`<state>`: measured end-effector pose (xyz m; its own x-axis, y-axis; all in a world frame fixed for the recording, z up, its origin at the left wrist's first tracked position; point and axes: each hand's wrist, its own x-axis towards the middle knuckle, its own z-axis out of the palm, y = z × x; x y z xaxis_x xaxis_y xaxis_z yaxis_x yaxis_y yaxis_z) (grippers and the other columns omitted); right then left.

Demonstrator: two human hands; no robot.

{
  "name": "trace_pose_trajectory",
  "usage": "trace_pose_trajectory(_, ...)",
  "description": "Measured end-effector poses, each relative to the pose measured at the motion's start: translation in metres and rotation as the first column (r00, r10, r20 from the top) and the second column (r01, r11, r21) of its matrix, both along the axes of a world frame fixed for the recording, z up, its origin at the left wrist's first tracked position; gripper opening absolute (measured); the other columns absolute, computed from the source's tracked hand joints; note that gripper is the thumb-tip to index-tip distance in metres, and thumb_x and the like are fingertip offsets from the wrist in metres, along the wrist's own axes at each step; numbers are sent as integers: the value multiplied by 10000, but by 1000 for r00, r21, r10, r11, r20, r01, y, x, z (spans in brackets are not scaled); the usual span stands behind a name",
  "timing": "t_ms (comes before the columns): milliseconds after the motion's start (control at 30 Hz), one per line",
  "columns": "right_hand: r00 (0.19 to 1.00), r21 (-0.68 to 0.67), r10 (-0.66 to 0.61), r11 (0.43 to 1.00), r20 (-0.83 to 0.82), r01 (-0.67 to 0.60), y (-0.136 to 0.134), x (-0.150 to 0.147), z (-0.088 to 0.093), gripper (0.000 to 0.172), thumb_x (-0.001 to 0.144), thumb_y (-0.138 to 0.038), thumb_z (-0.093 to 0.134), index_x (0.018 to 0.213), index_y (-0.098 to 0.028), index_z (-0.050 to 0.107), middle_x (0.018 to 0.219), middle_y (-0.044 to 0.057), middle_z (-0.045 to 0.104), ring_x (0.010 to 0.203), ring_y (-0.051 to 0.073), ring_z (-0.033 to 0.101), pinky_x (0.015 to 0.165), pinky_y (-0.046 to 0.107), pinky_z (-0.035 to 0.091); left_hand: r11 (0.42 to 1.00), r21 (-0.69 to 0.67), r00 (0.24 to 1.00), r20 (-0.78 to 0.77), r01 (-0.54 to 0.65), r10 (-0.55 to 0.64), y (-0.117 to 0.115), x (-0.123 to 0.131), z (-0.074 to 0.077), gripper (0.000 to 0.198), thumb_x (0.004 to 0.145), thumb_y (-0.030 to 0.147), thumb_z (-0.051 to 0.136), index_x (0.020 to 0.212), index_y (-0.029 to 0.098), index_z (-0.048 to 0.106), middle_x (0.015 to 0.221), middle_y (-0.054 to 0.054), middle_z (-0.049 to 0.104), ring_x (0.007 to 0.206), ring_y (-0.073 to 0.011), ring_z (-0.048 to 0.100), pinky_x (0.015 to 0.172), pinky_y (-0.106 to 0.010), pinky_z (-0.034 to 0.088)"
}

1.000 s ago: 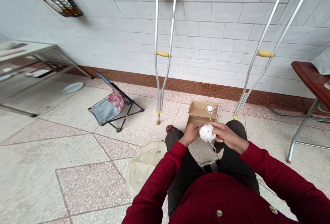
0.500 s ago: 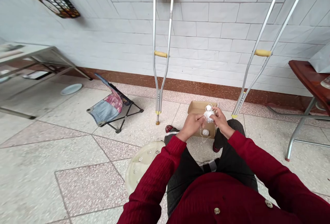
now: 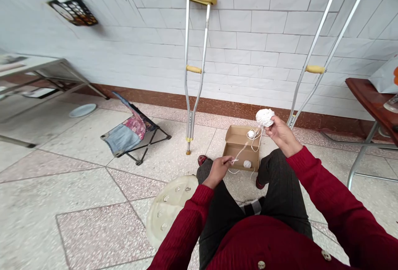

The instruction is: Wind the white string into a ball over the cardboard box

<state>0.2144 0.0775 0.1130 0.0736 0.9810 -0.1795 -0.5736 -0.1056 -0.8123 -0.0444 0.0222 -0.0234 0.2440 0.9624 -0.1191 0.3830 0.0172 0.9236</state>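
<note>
My right hand (image 3: 280,133) is raised over my right knee, fingers closed on a white ball of string (image 3: 265,117). A strand (image 3: 244,150) runs down from the ball to my left hand (image 3: 220,169), which pinches it above my left knee. Just beyond my knees an open cardboard box (image 3: 236,140) lies on the floor with two small white string balls (image 3: 248,164) in it. I am seated, in a red sweater and dark trousers.
Two metal crutches (image 3: 192,66) lean on the tiled wall, one left of the box, one (image 3: 314,69) right. A folding stool (image 3: 132,129) stands at the left, a pale plastic stool (image 3: 169,207) beside my left leg, a red-topped table (image 3: 370,96) at the right.
My hands were together on the ball in front of me. Now the right hand has lifted the ball up and right, and the left has dropped toward my knee, drawing out a strand.
</note>
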Motion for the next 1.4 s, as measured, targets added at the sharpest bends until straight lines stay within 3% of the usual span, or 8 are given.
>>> trace_pose_trajectory(167, 999, 136, -25, 990, -28, 28, -3, 18, 52, 221, 686, -207, 644, 892, -194, 566, 708, -26, 611, 488, 64, 456, 371, 158, 267, 991, 97, 985, -133, -95, 107, 23, -25, -18, 247, 791, 256, 472, 805, 165, 701, 790, -35, 724, 778, -194, 679, 770, -293, 511)
trace_pose_trajectory(367, 1000, 243, -26, 970, 16, 21, -7, 14, 78, 221, 703, -225, 657, 909, -205, 577, 763, -26, 617, 513, 59, 452, 385, 161, 281, 973, 191, 886, -419, -129, 200, 73, -50, -2, 260, 805, 215, 474, 812, 195, 733, 892, -40, 758, 904, -217, 690, 839, -301, 502)
trace_pose_trajectory(533, 985, 177, -72, 983, 156, 43, 3, -12, 58, 316, 665, -235, 658, 976, -204, 617, 734, -31, 615, 475, 58, 447, 364, 175, 263, 934, 353, 910, -366, -57, 194, 84, -15, 52, 256, 863, 292, 524, 914, 183, 750, 1058, -89, 744, 1044, -258, 656, 990, -376, 442)
trace_pose_trajectory(633, 968, 151, -93, 987, 234, 58, 9, -23, 46, 406, 657, -252, 649, 1061, -210, 635, 705, -40, 607, 437, 50, 429, 359, 178, 263, 865, 493, 983, -93, -93, 159, 72, 24, 98, 289, 917, 324, 486, 1026, 197, 721, 1140, -68, 716, 1116, -234, 620, 1053, -382, 399)
trace_pose_trajectory(767, 945, 186, -100, 982, 313, 42, 13, -34, 38, 424, 675, -275, 641, 1092, -206, 646, 715, -33, 614, 413, 38, 411, 355, 180, 266, 935, 354, 955, 282, -15, -92, 54, 72, 132, 322, 887, 387, 565, 1105, 178, 678, 1116, -69, 715, 1065, -220, 639, 943, -323, 470)
trace_pose_trajectory(900, 939, 202, -172, 973, 297, 114, 23, -29, 34, 378, 682, -262, 642, 1055, -201, 641, 678, -38, 598, 410, 45, 419, 350, 176, 266, 968, 204, 924, 320, 147, -207, 33, 92, 114, 368, 893, 413, 539, 682, 148, 684, 760, -57, 713, 825, -194, 656, 862, -309, 480)
trace_pose_trajectory(1033, 970, 75, -208, 977, 127, 200, 36, -2, 30, 178, 699, -208, 641, 867, -182, 589, 628, -30, 578, 429, 59, 438, 352, 166, 285, 942, 65, 900, 278, 330, -334, 4, 71, 74, 389, 907, 432, 512, 714, 158, 708, 763, -50, 722, 776, -180, 651, 813, -296, 477)
trace_pose_trajectory(1400, 981, -25, -153, 988, -115, 151, 36, 15, 36, 95, 794, -169, 599, 863, -194, 540, 671, -20, 599, 472, 69, 469, 381, 157, 359, 991, 33, 989, -82, 129, -126, -12, -18, 29, 222, 821, 368, 588, 894, 219, 735, 991, -65, 749, 1004, -278, 660, 946, -388, 476)
